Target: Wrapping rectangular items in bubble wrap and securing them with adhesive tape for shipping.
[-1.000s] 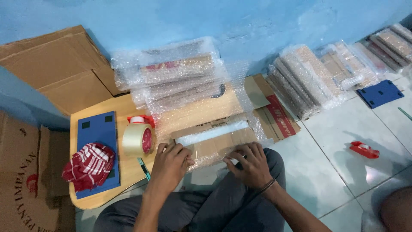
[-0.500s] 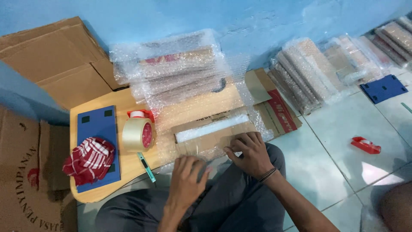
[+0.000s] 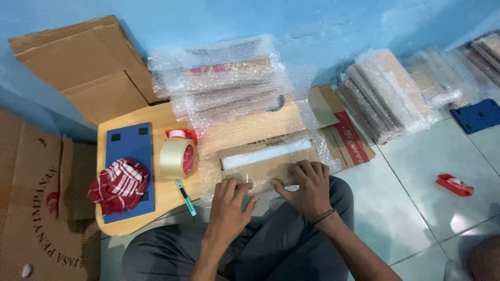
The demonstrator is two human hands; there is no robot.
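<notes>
A flat cardboard piece wrapped in bubble wrap (image 3: 265, 156) lies across the near edge of a low wooden table (image 3: 164, 195). My left hand (image 3: 229, 205) presses flat on the near left part of the wrap, fingers spread. My right hand (image 3: 307, 187) presses on its near right part, a dark band on the wrist. Both palms lie on the wrap and neither hand grasps it. A roll of clear tape in a red dispenser (image 3: 178, 154) stands left of the parcel. A teal-handled cutter (image 3: 185, 198) lies just left of my left hand.
A stack of bubble-wrapped packs (image 3: 224, 83) sits at the table's back. More wrapped packs (image 3: 385, 93) lean against the blue wall at right. Flattened cartons (image 3: 78, 62) stand at left. A red-white cloth (image 3: 119, 184) lies on a blue board (image 3: 127, 143). Another red tape dispenser (image 3: 454, 184) rests on the tiled floor.
My left hand pulled back toward my lap and has now come forward onto the wrap again. My right hand stayed on the parcel's near edge.
</notes>
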